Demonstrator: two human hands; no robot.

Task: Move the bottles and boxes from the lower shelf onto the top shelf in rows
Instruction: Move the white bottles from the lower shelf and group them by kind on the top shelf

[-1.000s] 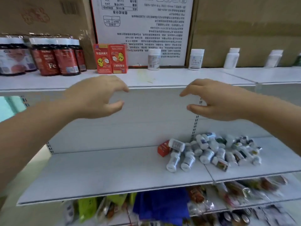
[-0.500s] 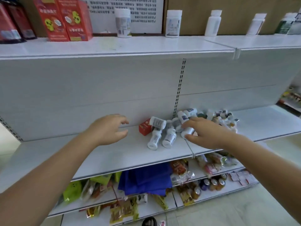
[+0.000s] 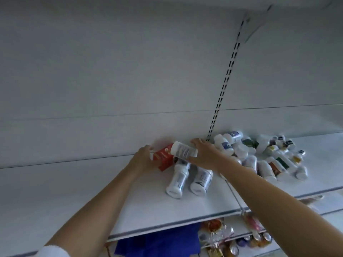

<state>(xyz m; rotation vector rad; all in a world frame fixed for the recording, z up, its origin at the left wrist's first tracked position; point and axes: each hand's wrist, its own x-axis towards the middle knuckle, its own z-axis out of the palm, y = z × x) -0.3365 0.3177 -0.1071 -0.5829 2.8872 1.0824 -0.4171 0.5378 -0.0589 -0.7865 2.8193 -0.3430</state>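
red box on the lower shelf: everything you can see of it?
The red box is a small carton, cardboard by its look, red with white and yellow print too blurred to read. It lies askew on the lower shelf at the left end of the pile, near the back panel. The left hand grips its left end; a white bottle, held by the right hand, lies across its right side.
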